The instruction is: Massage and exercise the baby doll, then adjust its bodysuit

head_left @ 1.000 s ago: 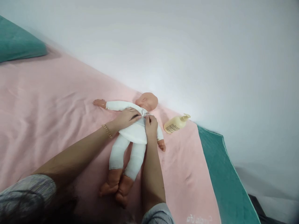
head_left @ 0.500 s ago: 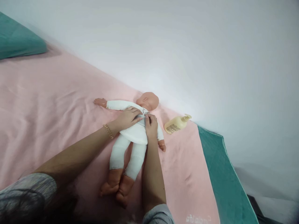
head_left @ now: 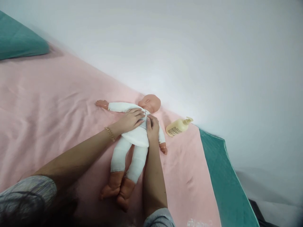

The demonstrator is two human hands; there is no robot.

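Note:
A baby doll (head_left: 136,137) in white clothes lies on the pink sheet, its bald head turned toward the wall and its bare feet toward me. My left hand (head_left: 131,120), with a gold bracelet at the wrist, rests across the doll's upper back, fingers pointing right. Close beside it, my right hand (head_left: 152,125) has its fingers bent and pressed together at the white cloth below the neck. A small dark mark or tie shows between the fingertips. How much cloth each hand pinches is hard to make out.
A pale yellow pump bottle (head_left: 178,126) lies tilted on the sheet right of the doll. Green fabric (head_left: 227,176) borders the sheet (head_left: 47,101) at the right. A green pillow (head_left: 21,39) is at the upper left, and a white wall (head_left: 189,56) rises behind.
The fingers of both hands have shifted slightly at the cloth below the doll's neck. The doll and bottle lie as before; the view has moved a little.

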